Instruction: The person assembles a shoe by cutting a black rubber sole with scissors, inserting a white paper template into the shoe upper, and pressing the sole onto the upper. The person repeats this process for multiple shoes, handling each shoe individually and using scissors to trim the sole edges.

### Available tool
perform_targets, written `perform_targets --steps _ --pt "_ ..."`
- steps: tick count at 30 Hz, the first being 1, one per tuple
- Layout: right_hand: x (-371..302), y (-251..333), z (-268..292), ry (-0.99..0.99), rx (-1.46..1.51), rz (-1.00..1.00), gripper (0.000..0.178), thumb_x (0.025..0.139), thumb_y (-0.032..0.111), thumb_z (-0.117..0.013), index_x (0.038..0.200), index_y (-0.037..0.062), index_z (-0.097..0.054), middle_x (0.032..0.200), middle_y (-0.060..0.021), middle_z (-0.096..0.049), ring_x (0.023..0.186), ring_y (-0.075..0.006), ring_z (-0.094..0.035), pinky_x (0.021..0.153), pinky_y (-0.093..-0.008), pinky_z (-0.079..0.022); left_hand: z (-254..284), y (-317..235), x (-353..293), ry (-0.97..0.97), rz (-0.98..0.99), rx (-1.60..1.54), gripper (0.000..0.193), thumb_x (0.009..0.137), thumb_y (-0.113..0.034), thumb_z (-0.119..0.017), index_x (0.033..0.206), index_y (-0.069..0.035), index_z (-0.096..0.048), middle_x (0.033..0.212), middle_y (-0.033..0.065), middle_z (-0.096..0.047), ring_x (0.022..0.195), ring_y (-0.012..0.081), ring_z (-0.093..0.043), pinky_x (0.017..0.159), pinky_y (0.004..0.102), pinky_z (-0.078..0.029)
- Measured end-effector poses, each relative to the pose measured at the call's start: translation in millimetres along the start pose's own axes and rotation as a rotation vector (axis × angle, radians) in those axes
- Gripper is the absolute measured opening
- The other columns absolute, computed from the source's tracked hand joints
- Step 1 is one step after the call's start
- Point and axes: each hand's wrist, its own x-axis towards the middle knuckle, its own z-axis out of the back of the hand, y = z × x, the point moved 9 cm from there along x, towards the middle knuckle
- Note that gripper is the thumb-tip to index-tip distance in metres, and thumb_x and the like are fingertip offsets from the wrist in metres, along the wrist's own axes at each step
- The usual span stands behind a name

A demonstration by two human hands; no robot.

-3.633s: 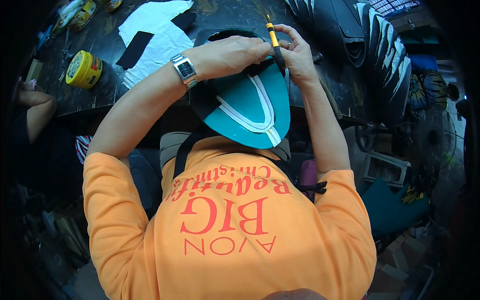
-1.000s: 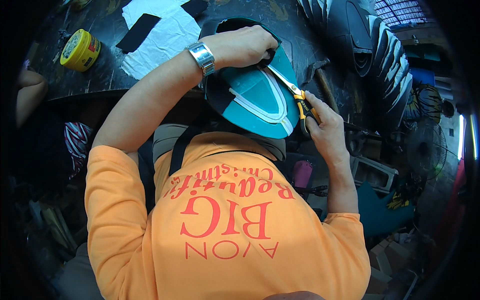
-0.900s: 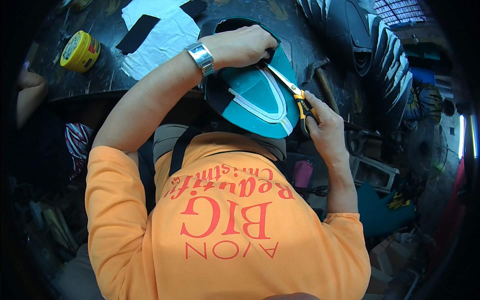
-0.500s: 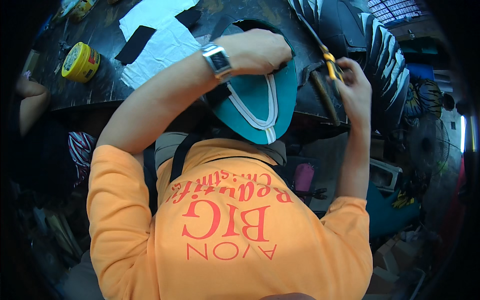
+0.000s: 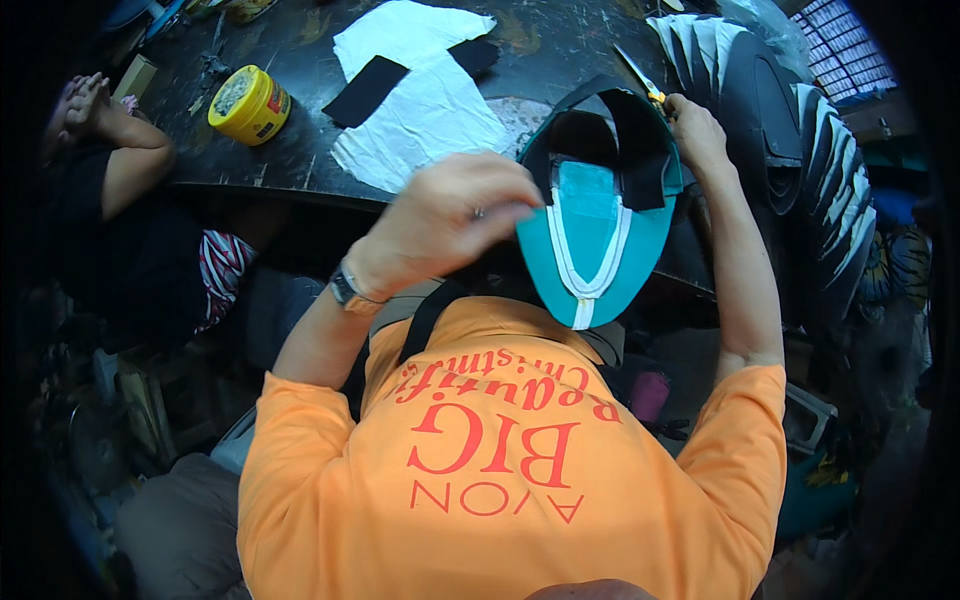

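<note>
A teal, curved shell-like piece (image 5: 640,245) hangs over the table's near edge in front of me, its rounded end toward my body. White U-shaped trim (image 5: 567,268) runs along it, and black strips (image 5: 650,150) arch over its far, hollow end. My left hand (image 5: 450,210), wearing a wristwatch (image 5: 350,290), is at the piece's left side. Its fingers are smeared by motion, and I cannot tell if they touch it. Beyond the piece's right side, my right hand (image 5: 697,130) grips the yellow handles of scissors (image 5: 655,95), whose blades point away from me over the table.
White cloth or paper (image 5: 415,125) with black rectangular pieces (image 5: 365,90) lies on the dark table (image 5: 300,165). A yellow tub (image 5: 250,105) stands left of it. Layered black-and-white pieces (image 5: 825,180) rise at the right. Another person's arm (image 5: 135,150) is at the left.
My left hand has come off the teal piece's top toward its left side, uncovering the hollow end. My right hand has reached farther forward with the scissors. The whole view has shifted.
</note>
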Motion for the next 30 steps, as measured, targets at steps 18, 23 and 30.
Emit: perform_targets --steps 18,23,30 --pt "-91.9 185.9 111.1 -0.161 0.630 0.607 0.028 0.094 0.008 -0.071 0.122 0.0088 -0.071 0.108 -0.0100 -0.071 0.108 -0.0228 -0.068 0.093 -0.0329 -0.055 126.0 219.8 -80.0 -0.543 0.744 0.173 0.053 0.079 -0.030 -0.088 0.121 -0.002 -0.071 0.106 0.0130 -0.074 0.098 0.0218 -0.070 0.087 0.0331 -0.054" --pt "-118.8 152.4 122.7 -0.357 0.861 0.574 0.071 0.080 0.022 -0.087 0.143 0.0125 -0.056 0.136 -0.0128 -0.062 0.129 -0.0268 -0.058 0.107 -0.0419 -0.046 146.5 91.9 -56.9 -0.787 0.006 -0.035 0.026 0.087 0.006 -0.076 0.112 -0.002 -0.072 0.110 0.0042 -0.071 0.097 0.0096 -0.066 0.085 0.0257 -0.055" --pt "-173.4 139.7 154.9 -0.126 1.328 0.898 0.072 0.073 0.019 -0.089 0.137 0.0052 -0.059 0.136 -0.0183 -0.061 0.132 -0.0329 -0.055 0.111 -0.0457 -0.040 96.3 -70.1 -22.2 -0.100 -0.140 -0.282 0.022 0.086 0.000 -0.076 0.107 0.002 -0.071 0.095 0.0112 -0.074 0.083 0.0180 -0.071 0.074 0.0294 -0.056"
